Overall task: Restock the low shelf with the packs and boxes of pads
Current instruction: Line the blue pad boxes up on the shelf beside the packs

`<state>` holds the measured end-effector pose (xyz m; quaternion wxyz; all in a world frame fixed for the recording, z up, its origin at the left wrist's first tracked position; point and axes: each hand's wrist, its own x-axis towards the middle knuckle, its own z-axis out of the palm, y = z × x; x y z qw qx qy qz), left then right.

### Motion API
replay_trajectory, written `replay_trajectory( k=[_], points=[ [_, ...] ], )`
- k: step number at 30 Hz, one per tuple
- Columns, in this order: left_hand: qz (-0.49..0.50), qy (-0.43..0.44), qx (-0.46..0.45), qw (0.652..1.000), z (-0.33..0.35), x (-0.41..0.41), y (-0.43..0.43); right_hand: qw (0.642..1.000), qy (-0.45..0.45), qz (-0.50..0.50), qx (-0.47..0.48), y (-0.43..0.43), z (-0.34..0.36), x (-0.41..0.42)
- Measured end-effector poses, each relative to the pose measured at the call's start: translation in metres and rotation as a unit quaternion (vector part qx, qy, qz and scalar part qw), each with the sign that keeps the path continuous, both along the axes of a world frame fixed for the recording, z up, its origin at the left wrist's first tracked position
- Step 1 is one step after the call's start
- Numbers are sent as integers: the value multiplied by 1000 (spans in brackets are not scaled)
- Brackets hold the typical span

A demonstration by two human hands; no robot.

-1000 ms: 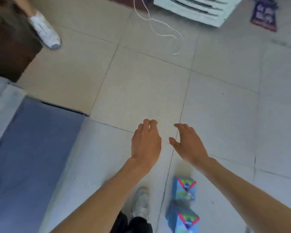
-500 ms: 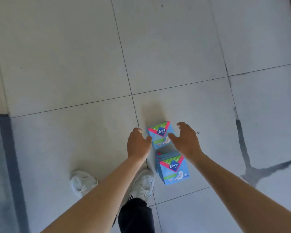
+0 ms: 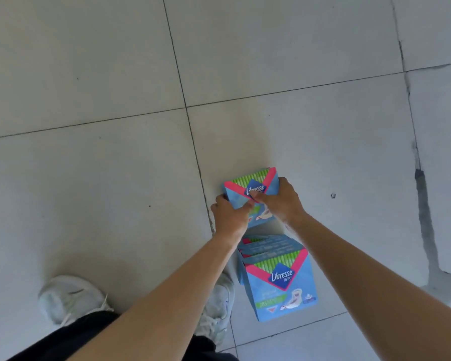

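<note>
Evidently, one pack (image 3: 257, 177) was gripped by left hand (image 3: 229, 217) and right hand (image 3: 281, 201), the stack (image 3: 279, 280) just behind them left unshelved.

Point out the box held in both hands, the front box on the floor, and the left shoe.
held box (image 3: 248, 178), head view, green-striped top.
front floor box (image 3: 281, 276), head view, blue logo.
left shoe (image 3: 68, 295), head view, white upper.
</note>
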<state>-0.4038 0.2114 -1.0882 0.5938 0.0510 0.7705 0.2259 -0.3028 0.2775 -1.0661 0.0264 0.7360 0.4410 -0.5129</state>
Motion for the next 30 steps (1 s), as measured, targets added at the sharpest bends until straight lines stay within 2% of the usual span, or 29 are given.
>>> replay_trajectory(
  k=[3, 6, 10, 14, 18, 23, 27, 30],
  points=[
    [29, -17, -1, 999, 25, -5, 11, 1000, 8, -16, -9, 0, 3, -2],
    [20, -6, 4, 1000, 65, -19, 18, 1000, 18, -12, 13, 6, 41, -18],
    [56, 22, 54, 997, 144, -67, 29, 997, 60, 23, 46, 29, 120, -71],
    [132, 83, 132, 979, 245, -150, 42, 985, 132, 75, 84, 55, 220, -163],
    [233, 168, 218, 933, 372, -273, 37, 955, 222, 160, 111, 67, 342, -296],
    [333, 278, 269, 860, 501, -400, 1, 892, 341, 264, 138, 45, 473, -451],
    [401, 338, 262, 810, 558, -471, -39, 829, 421, 346, 128, 12, 535, -545],
    [445, 378, 229, 779, 569, -506, -68, 795, 456, 385, 108, -18, 545, -597]
  ],
)
